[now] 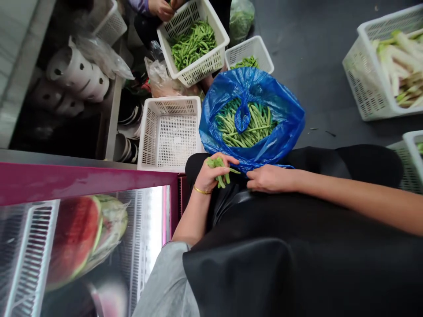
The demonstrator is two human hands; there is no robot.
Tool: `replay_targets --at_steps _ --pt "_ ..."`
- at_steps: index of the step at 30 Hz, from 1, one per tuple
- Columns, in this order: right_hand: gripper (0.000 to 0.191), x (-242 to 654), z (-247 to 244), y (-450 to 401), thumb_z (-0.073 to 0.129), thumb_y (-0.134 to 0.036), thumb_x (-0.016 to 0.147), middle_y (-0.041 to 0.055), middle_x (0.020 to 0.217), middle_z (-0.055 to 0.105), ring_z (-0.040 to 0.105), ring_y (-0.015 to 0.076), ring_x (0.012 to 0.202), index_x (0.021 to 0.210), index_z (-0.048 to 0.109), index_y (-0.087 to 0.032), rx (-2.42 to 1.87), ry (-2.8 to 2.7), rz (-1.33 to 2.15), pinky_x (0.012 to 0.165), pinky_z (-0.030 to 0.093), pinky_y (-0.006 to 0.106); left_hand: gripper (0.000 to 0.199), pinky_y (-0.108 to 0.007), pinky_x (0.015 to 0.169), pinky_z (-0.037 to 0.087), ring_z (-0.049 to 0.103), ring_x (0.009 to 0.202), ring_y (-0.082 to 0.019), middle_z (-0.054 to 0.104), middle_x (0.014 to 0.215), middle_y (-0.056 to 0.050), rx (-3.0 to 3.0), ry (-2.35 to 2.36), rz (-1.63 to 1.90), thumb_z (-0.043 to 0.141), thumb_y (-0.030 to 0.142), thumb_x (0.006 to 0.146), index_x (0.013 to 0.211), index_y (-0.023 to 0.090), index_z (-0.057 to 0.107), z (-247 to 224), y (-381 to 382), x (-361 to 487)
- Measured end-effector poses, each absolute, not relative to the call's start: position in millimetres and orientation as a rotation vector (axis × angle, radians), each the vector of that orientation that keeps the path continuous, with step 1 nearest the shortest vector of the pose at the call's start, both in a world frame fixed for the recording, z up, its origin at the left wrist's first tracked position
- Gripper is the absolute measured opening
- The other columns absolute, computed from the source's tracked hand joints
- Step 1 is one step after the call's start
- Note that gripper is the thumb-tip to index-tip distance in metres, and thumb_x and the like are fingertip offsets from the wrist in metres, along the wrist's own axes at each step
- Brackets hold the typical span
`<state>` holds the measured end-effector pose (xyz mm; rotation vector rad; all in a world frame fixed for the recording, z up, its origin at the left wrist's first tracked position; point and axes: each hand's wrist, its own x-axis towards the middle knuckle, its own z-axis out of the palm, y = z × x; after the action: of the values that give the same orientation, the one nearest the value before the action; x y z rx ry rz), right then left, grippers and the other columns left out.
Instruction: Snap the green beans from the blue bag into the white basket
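One black apron nearest. Just past the apron, left hand clamped on a small bunch of green bean pieces; right hand just beside, with fingers drawn together at the near edge of the blue bag; cannot tell whether pinching plastic, a bean or nothing. Slightly farther, in the bag's open mouth, plenty of loose beans, partly under a knotted twist of plastic. To handle well, by judgement: hold the bunch snugly but without crushing, with tips toward the right hand; work close above the bag to catch stray bits; leave the rim folded back and flat to avoid snagging fingers; set each handful down before overfilling the palm. Left of the bag, a white crate, near enough for a low, gentle drop. Farther off, beyond the bag, a small crate and a large crate, both with more beans, and at the large one, a co-worker's hand.
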<state>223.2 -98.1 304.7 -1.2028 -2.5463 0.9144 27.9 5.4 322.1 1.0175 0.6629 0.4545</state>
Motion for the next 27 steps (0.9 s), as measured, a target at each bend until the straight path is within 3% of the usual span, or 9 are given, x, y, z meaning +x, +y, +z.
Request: replay_targets --at_steps 3,7,11,16,19,21,23,27 --pt "0.017 225 314 -92 0.052 -0.033 0.088 0.0035 0.072 0.063 0.059 0.0138 0.06 0.087 0.06 -0.017 -1.321 -1.818 1.212 0.057 0.043 0.025 0.031 -0.024 0.063 0.044 0.059 0.069 -0.012 0.068 0.089 -0.008 1.064 0.602 0.304 0.081 0.03 0.058 0.07 0.013 0.058 319 1 41" --pt "0.027 239 327 -92 0.06 -0.046 0.083 -0.0004 0.059 0.062 0.059 0.015 0.05 0.086 0.053 -0.02 -1.375 -1.112 1.312 0.053 0.05 0.028 0.035 -0.023 0.06 0.042 0.054 0.059 -0.009 0.06 0.067 0.001 1.068 0.573 0.188 0.082 0.029 0.056 0.075 0.012 0.056 315 -5 68" --pt "0.025 258 343 -94 0.059 -0.045 0.084 0.0012 0.063 0.064 0.06 0.0144 0.055 0.082 0.059 -0.02 -1.491 -1.31 1.176 0.056 0.049 0.026 0.035 -0.024 0.056 0.043 0.055 0.053 -0.01 0.058 0.061 0.002 1.064 0.573 0.159 0.081 0.028 0.057 0.074 0.013 0.054 324 -3 78" --pt "0.031 267 346 -103 0.042 -0.035 0.093 0.0035 0.064 0.058 0.053 0.0126 0.055 0.072 0.057 -0.019 -1.481 -2.055 0.692 0.052 0.037 0.025 0.04 -0.025 0.056 0.044 0.057 0.056 -0.012 0.06 0.064 0.0 1.175 0.519 -0.044 0.077 0.033 0.062 0.092 0.011 0.062 331 -1 74" --pt "0.035 258 341 -111 0.037 -0.033 0.095 0.0037 0.063 0.054 0.049 0.012 0.054 0.068 0.054 -0.018 -1.495 -2.13 0.555 0.051 0.032 0.025 0.034 -0.024 0.057 0.042 0.054 0.057 -0.011 0.059 0.064 0.001 1.395 0.528 -0.047 0.074 0.036 0.064 0.084 0.012 0.061 325 -11 78" --pt "0.036 252 342 -116 0.038 -0.036 0.094 0.0033 0.062 0.052 0.049 0.0117 0.055 0.067 0.052 -0.017 -1.507 -2.023 0.689 0.052 0.034 0.025 0.023 -0.024 0.06 0.041 0.053 0.06 -0.011 0.058 0.065 0.001 1.709 0.551 0.037 0.07 0.031 0.068 0.08 0.013 0.061 325 -19 82" --pt "0.04 251 347 -121 0.039 -0.044 0.094 0.0016 0.058 0.05 0.047 0.0108 0.051 0.066 0.051 -0.017 -1.45 -1.825 1.062 0.05 0.035 0.024 0.015 -0.025 0.064 0.041 0.054 0.066 -0.013 0.062 0.07 -0.001 2.083 0.497 0.112 0.063 0.026 0.072 0.082 0.015 0.063 332 -21 83" --pt "0.047 266 359 -127 0.043 -0.058 0.088 0.0008 0.055 0.054 0.048 0.0104 0.043 0.075 0.056 -0.016 -1.277 -1.493 1.76 0.043 0.037 0.022 0.018 -0.027 0.074 0.043 0.059 0.082 -0.018 0.067 0.085 -0.006 2.571 0.451 0.185 0.054 0.023 0.079 0.093 0.019 0.065 358 14 63"
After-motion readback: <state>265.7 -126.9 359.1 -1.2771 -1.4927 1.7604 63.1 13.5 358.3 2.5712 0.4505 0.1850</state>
